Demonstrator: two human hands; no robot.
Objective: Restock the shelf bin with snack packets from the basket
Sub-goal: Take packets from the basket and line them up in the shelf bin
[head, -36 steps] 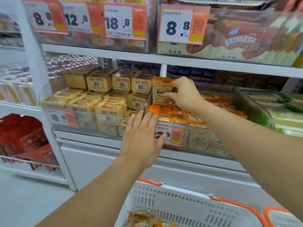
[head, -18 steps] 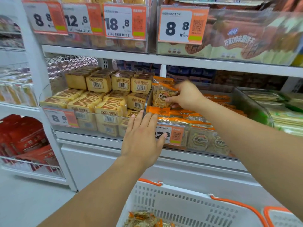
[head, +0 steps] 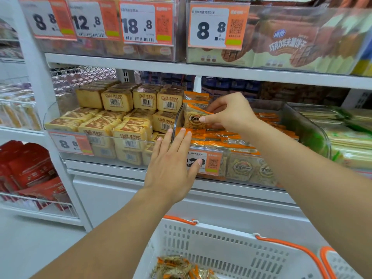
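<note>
My right hand (head: pixel 229 112) reaches into the clear shelf bin (head: pixel 241 152) and pinches an upright orange-and-tan snack packet (head: pixel 193 116) at the bin's left rear, against the divider. Several more orange packets lie flat in the bin. Fingers straight, my left hand (head: pixel 172 162) lies flat against the bin's front wall, beside the orange price tag (head: pixel 209 163). The white basket (head: pixel 231 252) with orange handles stands at the bottom of the view, with a few packets (head: pixel 179 268) left in it.
A neighbouring clear bin to the left holds yellow wrapped cakes (head: pixel 124 117). Green packets (head: pixel 346 135) fill the bin on the right. The shelf above (head: pixel 201 68) carries more bins with price tags. Red packs (head: pixel 30 172) sit in a wire rack lower left.
My right hand has lowered the snack packet a little into the bin's left rear corner and its fingers have spread apart above it. My left hand has stayed on the bin front.
</note>
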